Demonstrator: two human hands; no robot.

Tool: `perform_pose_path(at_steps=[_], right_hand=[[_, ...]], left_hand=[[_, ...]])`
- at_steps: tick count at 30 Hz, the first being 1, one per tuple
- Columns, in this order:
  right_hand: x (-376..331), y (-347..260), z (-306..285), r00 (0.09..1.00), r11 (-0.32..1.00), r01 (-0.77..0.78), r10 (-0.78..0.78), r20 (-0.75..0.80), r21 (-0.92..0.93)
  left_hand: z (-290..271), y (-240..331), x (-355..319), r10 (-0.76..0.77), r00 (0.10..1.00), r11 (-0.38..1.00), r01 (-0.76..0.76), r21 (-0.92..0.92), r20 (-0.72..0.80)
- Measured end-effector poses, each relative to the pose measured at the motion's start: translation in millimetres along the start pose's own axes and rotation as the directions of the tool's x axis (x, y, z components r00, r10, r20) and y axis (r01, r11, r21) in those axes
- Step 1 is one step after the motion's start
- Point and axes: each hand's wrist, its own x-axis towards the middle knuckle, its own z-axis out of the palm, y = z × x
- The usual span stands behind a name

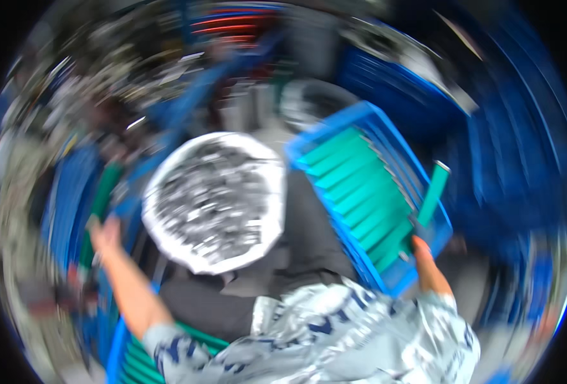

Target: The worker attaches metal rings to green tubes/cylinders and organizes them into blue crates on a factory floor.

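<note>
Motion blur softens the whole view. On the left, my left hand [107,235] is closed around a long green tube [105,191], which slants up and away from me; its fingers are smeared. To the right, my right hand [419,238] grips another green tube [434,192] with a pale end, tilted over the edge of a blue crate [341,237]. Dark material shows at that hand's fingers. Inside this crate lie several green tubes [357,192] side by side. Between my arms stands a round white-lined container [162,240] full of small shiny metallic pieces.
Another blue crate [115,352] with green tubes sits at my lower left. Blue bins [398,83] are at the far right, and a blue frame bar [194,96] runs along the left. Behind the white-lined container is a round bucket-like container [296,102].
</note>
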Motion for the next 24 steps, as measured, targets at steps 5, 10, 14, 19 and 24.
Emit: perform_pose_path(at_steps=[5, 10, 14, 19, 24], right_hand=[[-59, 52, -1, 0.977, 0.860, -0.154, 0.060, -0.204, -0.486], [-78, 132, -1, 0.934, 0.799, -0.318, 0.171, -0.315, -0.510], [-101, 219, 32, 0.876, 0.741, -0.289, 0.461, 0.145, -0.606], [-66, 278, 55, 0.768, 0.609, 0.233, 0.364, 0.528, -0.758], [-82, 266, 53, 0.820, 0.591, 0.177, 0.354, 0.450, -0.787]], left_hand=[[21, -3, -19, 0.345, 0.923, 0.890, -0.263, 0.374, -0.173], [48, -53, -53, 0.418, 0.892, 0.837, -0.305, 0.454, -0.170], [28, -51, -107, 0.435, 0.886, 0.792, -0.292, 0.537, -0.159], [22, -91, -118, 0.391, 0.910, 0.777, -0.245, 0.579, -0.140], [10, -95, -154, 0.430, 0.894, 0.745, -0.273, 0.609, -0.125]])
